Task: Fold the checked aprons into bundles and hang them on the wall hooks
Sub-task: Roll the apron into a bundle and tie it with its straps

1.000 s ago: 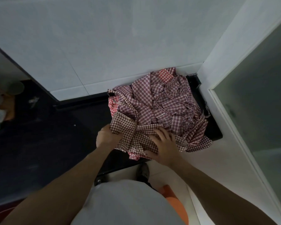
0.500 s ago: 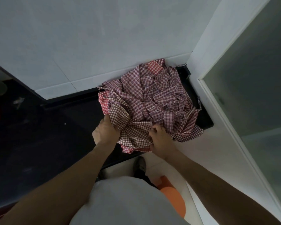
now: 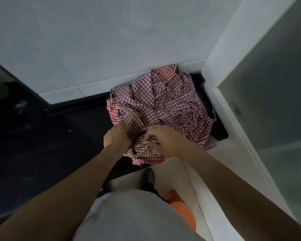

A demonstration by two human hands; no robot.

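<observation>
Since the earlier frame, right-hand fingers that lay spread flat on the cloth have curled inward and now pinch a gather of the brown-checked apron point(image 3: 137, 136); the left hand has closed in toward the right. Fingers of the right hand point(image 3: 165, 141) are bent tight around bunched fabric, knuckles up. Fingers of the left hand point(image 3: 116, 138) are curled and buried in the same apron's left edge, thumb side up, gripping it. Both hands sit at the near edge of the apron pile point(image 3: 165, 105), with the brown-checked apron on top of that pile's near-left part. Red- and purple-checked aprons fill the pile behind it. Under the pile lies a black counter point(image 3: 217, 131), backed by a white tiled wall point(image 3: 111, 49). Near the pile's front edge, below it, a dark shoe point(image 3: 149, 176) stands on pale floor.
</observation>
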